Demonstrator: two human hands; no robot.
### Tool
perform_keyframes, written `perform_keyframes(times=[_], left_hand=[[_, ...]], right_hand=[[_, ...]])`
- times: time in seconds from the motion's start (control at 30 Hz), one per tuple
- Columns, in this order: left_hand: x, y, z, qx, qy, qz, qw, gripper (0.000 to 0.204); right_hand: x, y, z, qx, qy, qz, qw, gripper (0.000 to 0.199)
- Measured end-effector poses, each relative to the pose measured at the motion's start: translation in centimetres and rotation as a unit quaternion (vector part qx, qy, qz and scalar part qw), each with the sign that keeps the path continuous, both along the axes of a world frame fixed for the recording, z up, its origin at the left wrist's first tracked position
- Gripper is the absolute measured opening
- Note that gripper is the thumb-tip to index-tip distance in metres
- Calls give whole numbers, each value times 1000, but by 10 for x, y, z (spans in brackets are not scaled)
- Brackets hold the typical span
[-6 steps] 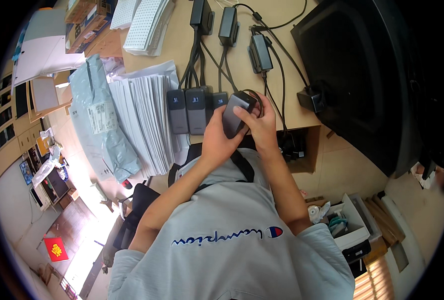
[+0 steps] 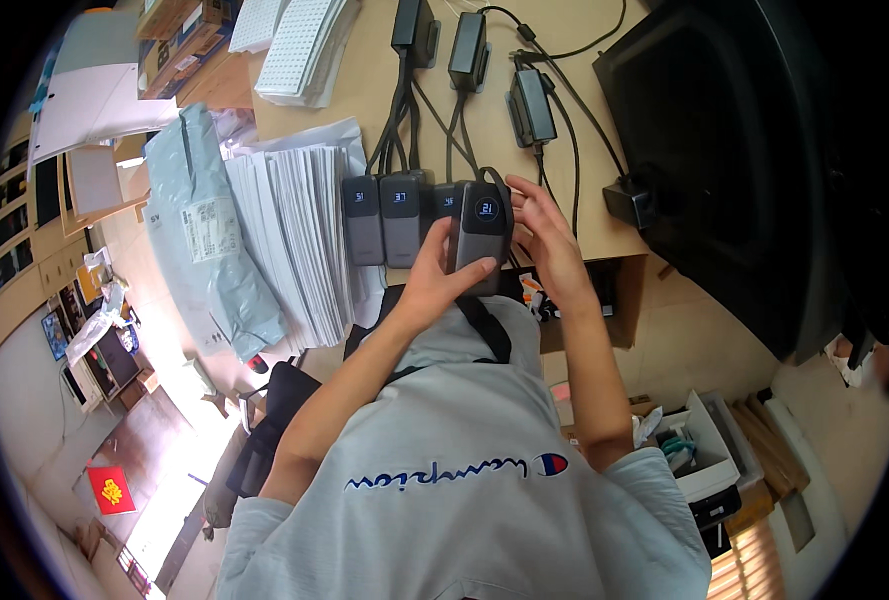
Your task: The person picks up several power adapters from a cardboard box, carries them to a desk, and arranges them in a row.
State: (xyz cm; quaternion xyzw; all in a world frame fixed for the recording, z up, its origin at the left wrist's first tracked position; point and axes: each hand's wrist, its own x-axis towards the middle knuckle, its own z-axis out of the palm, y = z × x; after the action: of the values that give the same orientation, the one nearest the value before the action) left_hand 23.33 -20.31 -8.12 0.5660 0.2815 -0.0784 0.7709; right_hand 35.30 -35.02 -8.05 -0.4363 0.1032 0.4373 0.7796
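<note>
A dark grey power bank with a lit round display stands near the desk's front edge, a cable looped at its top. My left hand grips it from the left, thumb across its lower front. To its right, my right hand is open with fingers apart, the fingertips close to the power bank's upper right edge; whether they touch it or the cable I cannot tell. Further left are a power bank, a wider power bank and a partly hidden power bank, all with lit displays and turned the same way.
Cables run back to black adapters on the desk. A stack of white paper and a grey plastic parcel lie left. A large black screen stands right, above an open shelf.
My right hand has let go of the power bank and moved right, fingers spreading. The power bank has turned more upright, its lit display now showing; my left hand still holds it.
</note>
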Motion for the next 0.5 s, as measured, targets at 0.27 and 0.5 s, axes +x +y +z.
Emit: perform_keyframes(times=[0.27,0.5], left_hand=[[-24,10,25,18,133,-60,989,66],[-36,44,57,156,101,-65,980,43]], right_hand=[[-12,17,-53,-94,-83,66,990,62],[-19,52,-85,-280,-245,160,914,64]])
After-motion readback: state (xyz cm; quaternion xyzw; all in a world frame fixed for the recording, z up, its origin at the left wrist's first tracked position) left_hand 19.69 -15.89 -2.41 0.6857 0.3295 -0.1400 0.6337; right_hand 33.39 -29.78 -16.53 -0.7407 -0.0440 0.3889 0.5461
